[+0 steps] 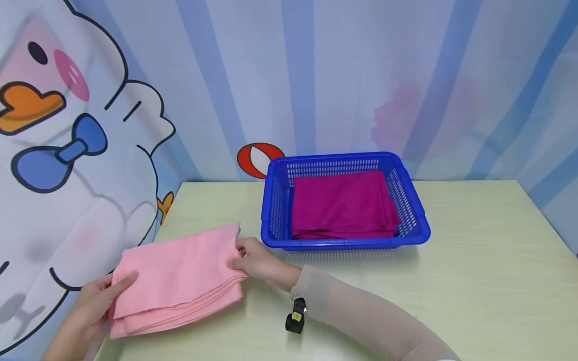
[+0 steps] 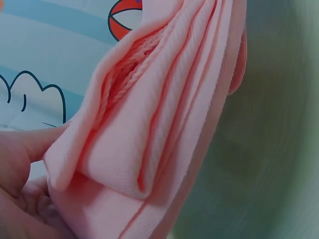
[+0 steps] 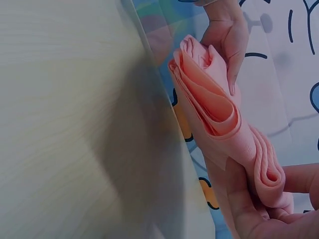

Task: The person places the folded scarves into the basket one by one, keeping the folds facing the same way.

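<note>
A folded pink cloth (image 1: 180,276) is held up between both hands at the left of the table, its layers showing along the near edge. My left hand (image 1: 92,306) grips its left end, thumb on top. At the cloth's right end, my right hand (image 1: 259,260) pinches the folded layers between thumb and fingers. The right wrist view shows the rolled folds of the cloth (image 3: 214,109) with both hands on it. In the left wrist view, stacked layers of the cloth (image 2: 129,149) hang beside the left thumb. What the cloth is for cannot be told.
A blue plastic basket (image 1: 345,244) stands at the back middle of the table (image 1: 478,271), right of the cloth. Inside lies a folded magenta cloth (image 1: 340,205). A small black device (image 1: 295,317) with a yellow mark shows by the right sleeve. Printed curtains (image 1: 343,75) hang behind.
</note>
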Available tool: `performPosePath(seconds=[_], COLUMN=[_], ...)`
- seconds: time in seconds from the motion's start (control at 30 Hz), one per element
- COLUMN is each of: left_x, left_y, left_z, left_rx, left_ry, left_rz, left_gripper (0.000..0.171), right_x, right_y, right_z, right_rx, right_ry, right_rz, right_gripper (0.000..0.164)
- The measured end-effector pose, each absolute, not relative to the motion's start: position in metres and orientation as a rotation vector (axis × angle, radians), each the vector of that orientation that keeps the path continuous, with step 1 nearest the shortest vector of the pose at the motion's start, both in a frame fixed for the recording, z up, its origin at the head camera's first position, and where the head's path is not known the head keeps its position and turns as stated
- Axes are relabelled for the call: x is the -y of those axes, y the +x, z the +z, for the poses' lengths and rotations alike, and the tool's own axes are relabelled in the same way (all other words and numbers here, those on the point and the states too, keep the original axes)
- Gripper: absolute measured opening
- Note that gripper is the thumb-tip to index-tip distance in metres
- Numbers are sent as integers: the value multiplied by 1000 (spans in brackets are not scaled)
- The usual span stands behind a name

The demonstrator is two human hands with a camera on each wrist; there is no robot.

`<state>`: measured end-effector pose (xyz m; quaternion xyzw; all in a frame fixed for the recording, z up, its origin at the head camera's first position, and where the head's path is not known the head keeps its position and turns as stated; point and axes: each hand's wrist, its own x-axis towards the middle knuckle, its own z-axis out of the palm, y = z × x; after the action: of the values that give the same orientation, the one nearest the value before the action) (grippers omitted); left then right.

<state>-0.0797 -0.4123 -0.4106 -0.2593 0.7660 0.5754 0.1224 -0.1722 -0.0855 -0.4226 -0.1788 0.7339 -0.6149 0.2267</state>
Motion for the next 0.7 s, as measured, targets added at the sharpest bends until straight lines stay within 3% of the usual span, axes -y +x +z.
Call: performPosePath(seconds=[0.4,0.7], left_x=[410,399], left_y=[-84,-85], left_z=[-389,-380], left_rx=[-2277,-2344], left_ry=[-686,-582], left_rz=[1621,1694], left_gripper=[88,74], right_x=[77,63], right_y=[-173,-180], right_z=[-405,-395], right_rx=[-1950,-1928], right_ry=[-477,-472], right_rz=[-1728,-1733], right_gripper=[17,22])
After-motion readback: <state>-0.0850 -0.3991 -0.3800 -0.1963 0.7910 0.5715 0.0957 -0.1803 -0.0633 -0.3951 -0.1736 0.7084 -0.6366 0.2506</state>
